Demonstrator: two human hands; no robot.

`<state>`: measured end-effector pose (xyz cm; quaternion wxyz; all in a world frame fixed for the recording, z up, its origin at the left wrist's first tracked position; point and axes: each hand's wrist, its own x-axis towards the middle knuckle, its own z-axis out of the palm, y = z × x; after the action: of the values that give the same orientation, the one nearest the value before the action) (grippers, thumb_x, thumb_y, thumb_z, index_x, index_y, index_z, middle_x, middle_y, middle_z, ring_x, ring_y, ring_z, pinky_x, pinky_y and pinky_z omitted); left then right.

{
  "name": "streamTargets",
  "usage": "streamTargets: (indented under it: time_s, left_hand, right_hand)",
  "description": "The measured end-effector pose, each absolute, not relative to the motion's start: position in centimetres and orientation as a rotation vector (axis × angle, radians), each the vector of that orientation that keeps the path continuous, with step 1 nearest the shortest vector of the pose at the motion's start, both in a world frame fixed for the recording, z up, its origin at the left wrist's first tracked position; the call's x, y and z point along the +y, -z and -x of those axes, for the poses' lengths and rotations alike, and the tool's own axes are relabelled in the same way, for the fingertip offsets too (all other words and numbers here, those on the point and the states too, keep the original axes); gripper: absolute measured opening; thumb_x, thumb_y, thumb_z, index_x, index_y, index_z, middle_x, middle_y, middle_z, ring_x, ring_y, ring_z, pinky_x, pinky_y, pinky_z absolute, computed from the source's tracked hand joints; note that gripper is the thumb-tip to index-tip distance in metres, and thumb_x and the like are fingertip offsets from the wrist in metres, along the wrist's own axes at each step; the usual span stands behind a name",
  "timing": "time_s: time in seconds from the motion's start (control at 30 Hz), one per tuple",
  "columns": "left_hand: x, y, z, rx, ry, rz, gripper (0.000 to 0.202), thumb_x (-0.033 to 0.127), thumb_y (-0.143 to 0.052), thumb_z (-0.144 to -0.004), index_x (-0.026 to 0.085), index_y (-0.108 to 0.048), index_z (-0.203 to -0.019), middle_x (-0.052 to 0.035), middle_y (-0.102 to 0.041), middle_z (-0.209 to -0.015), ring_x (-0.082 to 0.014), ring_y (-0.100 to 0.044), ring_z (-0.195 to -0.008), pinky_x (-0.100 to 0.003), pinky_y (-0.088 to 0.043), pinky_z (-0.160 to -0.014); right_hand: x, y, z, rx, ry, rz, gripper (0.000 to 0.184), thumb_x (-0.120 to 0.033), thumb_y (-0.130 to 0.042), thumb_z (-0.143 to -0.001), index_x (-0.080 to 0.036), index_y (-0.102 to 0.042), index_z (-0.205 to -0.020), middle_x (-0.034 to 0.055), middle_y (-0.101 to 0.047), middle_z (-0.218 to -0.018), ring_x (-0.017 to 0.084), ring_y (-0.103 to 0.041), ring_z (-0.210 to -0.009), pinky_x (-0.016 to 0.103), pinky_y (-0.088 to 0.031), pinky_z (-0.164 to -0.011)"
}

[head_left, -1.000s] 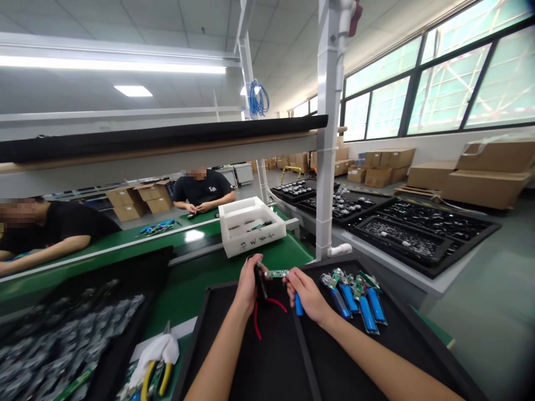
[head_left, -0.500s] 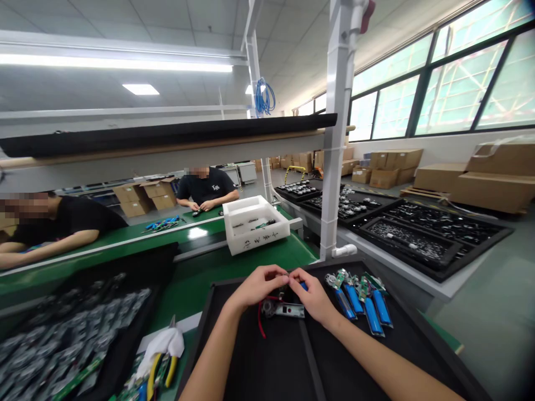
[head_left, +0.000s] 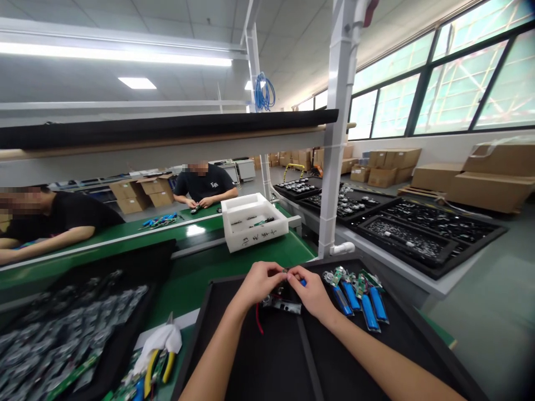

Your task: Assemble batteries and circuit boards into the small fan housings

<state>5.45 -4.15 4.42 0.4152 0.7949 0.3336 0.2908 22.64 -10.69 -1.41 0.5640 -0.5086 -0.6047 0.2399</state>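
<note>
My left hand and my right hand meet above a black tray, fingertips pinching a small dark wired circuit board. A metal strip on it shows below my fingers, and a red wire hangs down from it. A blue battery cell shows only as a sliver behind my right fingers. Just right of my right hand lie several blue cylindrical battery cells with green circuit boards fixed to their ends. Much of the held assembly is hidden by my fingers.
Yellow-handled pliers and a white cloth lie at lower left, beside a black tray of circuit boards. Ahead stand a white foam box and two seated co-workers. Black trays fill the right bench.
My hands have come together from their wider grip one second ago, and the green board and blue cell have gone behind my fingers. Between the last two frames, little has moved.
</note>
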Motion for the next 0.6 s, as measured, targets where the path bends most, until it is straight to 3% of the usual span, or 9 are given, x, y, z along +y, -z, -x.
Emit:
streamTargets:
  time_s: [0.43, 0.6]
  left_hand:
    - [-5.1, -4.3, -6.8, 0.955, -0.894, -2.118, 0.019, 0.032, -0.065, -0.082, 0.021, -0.08, -0.078, -0.0056, -0.074, -0.071, -0.0222, -0.063, -0.065, -0.028, -0.04, -0.061]
    - [-5.4, -4.2, -7.2, 0.979, -0.944, -2.1, 0.017, 0.03, -0.066, -0.082, 0.02, -0.078, -0.077, -0.007, -0.074, -0.074, -0.023, -0.064, -0.069, -0.029, -0.042, -0.064]
  right_hand:
    - [-10.4, 1.5, -23.2, -1.431, -0.541, 1.225, 0.027, -0.042, -0.057, -0.097, -0.02, -0.072, -0.09, -0.0024, -0.053, -0.063, 0.015, -0.045, -0.061, 0.028, -0.035, -0.061]
    - [-10.0, 1.9, -23.2, -1.404, -0.61, 1.198, 0.032, -0.048, -0.058, -0.096, -0.02, -0.069, -0.09, -0.0008, -0.057, -0.068, 0.015, -0.051, -0.063, 0.026, -0.04, -0.06]
